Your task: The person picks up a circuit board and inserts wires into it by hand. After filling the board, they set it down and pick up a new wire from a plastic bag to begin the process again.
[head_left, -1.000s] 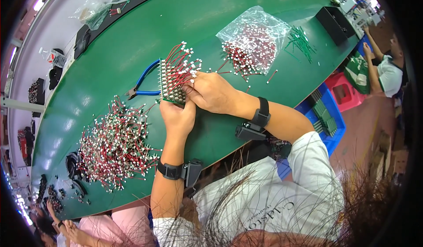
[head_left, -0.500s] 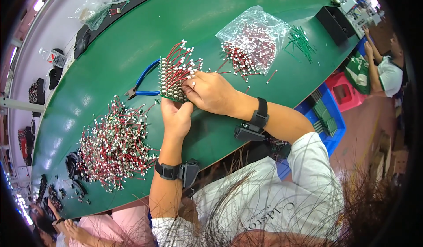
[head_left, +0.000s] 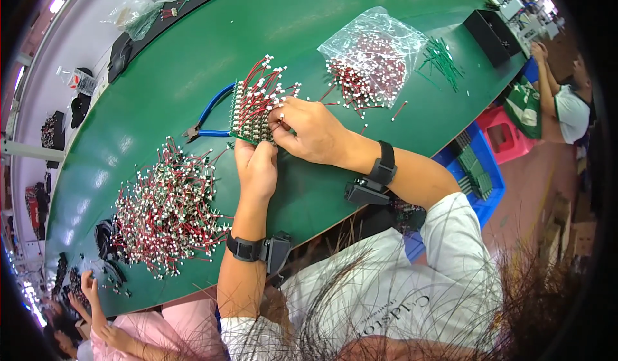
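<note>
My left hand (head_left: 259, 171) grips the near edge of a green circuit board panel (head_left: 239, 124), thumb on top. Rows of small metal parts cover the board, and many red wires with white plugs (head_left: 262, 85) stand up from it. At the board's right side my right hand (head_left: 317, 132) has thumb and forefinger closed on a wire lead, with a white plug (head_left: 282, 115) showing at the fingertips. The lead's other end is hidden by the fingers. Just beyond the board, blue-handled cutters (head_left: 214, 133) lie on the green table (head_left: 193, 71), partly covered by the panel.
A heap of wired boards (head_left: 170, 213) lies to the left. Farther right are a clear bag of red leads (head_left: 373, 58), green strips (head_left: 441, 61) and a black box (head_left: 492, 36). A blue crate (head_left: 496, 193) of boards stands beside the table. Co-workers sit at both sides.
Both hands and the board have shifted slightly left. My right fingertips have moved a little along the board's side. At lower left, a co-worker's hand has risen.
</note>
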The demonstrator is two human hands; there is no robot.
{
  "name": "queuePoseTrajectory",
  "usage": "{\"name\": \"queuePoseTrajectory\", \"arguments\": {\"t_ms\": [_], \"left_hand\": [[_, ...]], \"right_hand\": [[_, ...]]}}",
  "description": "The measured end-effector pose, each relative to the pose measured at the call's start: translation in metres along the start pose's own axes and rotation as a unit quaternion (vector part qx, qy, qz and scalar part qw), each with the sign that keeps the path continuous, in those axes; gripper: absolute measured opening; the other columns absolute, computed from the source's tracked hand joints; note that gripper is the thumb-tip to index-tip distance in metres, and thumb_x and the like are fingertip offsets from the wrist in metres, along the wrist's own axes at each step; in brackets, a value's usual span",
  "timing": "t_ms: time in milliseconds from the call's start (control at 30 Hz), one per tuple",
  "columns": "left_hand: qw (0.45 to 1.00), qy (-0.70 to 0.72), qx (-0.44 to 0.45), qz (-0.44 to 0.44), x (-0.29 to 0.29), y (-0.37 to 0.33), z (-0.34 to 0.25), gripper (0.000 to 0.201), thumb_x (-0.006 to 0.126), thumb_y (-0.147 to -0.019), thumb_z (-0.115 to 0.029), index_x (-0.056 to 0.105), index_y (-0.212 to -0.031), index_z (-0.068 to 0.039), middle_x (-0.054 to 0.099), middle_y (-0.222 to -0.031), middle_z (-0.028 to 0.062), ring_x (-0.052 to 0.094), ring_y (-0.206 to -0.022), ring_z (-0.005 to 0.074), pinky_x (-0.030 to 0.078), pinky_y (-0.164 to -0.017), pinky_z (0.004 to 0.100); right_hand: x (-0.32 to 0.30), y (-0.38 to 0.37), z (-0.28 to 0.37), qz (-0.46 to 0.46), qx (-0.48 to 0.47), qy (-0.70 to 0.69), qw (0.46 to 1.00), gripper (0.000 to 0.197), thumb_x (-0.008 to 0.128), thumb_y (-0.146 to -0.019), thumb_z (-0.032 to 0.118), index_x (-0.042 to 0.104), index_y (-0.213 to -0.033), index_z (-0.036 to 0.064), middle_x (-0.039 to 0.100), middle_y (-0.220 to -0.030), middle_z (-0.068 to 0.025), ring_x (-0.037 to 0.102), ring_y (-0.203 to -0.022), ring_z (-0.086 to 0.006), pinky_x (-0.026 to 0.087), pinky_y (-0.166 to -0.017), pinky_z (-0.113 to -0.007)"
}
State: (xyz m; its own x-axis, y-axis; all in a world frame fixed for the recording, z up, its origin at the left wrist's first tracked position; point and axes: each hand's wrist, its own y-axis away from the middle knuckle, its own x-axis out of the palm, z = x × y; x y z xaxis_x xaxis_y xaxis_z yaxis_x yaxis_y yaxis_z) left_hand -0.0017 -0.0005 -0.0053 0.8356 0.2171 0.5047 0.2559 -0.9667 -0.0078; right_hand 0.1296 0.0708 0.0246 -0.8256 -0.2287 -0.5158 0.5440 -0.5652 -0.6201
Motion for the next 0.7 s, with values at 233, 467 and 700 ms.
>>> {"name": "queuePoseTrajectory", "arguments": {"t_ms": [233, 467, 700], "left_hand": [[1.000, -0.001, -0.001, -0.003, 0.004, 0.000, -0.001, 0.052, 0.037, -0.077, 0.013, 0.047, -0.128, 0.003, 0.057, -0.121, 0.0099, 0.057, -0.111, 0.0186, 0.047, -0.093, 0.0295], [1.000, -0.018, -0.007, -0.005, 0.004, 0.000, -0.001, 0.052, 0.037, -0.077, 0.013, 0.047, -0.128, 0.003, 0.057, -0.123, 0.0107, 0.056, -0.113, 0.0193, 0.046, -0.094, 0.0302], [1.000, -0.004, -0.001, 0.010, 0.013, 0.005, -0.006, 0.046, 0.040, -0.073, 0.010, 0.052, -0.116, 0.002, 0.057, -0.098, 0.0015, 0.050, -0.073, 0.0062, 0.037, -0.057, 0.0196]], "right_hand": [[0.002, 0.001, -0.004, -0.001, 0.013, 0.008, 1.000, 0.011, 0.064, -0.075, 0.002, 0.060, -0.085, 0.0004, 0.060, -0.080, -0.0141, 0.061, -0.067, -0.0317, 0.051, -0.059, -0.039], [0.003, 0.002, -0.003, 0.000, 0.017, 0.013, 1.000, 0.011, 0.064, -0.075, 0.002, 0.059, -0.085, 0.0013, 0.061, -0.080, -0.0138, 0.062, -0.067, -0.0315, 0.051, -0.059, -0.040], [0.002, 0.004, -0.003, 0.021, -0.013, 0.054, 0.998, 0.012, 0.066, -0.076, 0.006, 0.059, -0.085, 0.0020, 0.062, -0.076, -0.0123, 0.063, -0.066, -0.0303, 0.052, -0.060, -0.040]]}}
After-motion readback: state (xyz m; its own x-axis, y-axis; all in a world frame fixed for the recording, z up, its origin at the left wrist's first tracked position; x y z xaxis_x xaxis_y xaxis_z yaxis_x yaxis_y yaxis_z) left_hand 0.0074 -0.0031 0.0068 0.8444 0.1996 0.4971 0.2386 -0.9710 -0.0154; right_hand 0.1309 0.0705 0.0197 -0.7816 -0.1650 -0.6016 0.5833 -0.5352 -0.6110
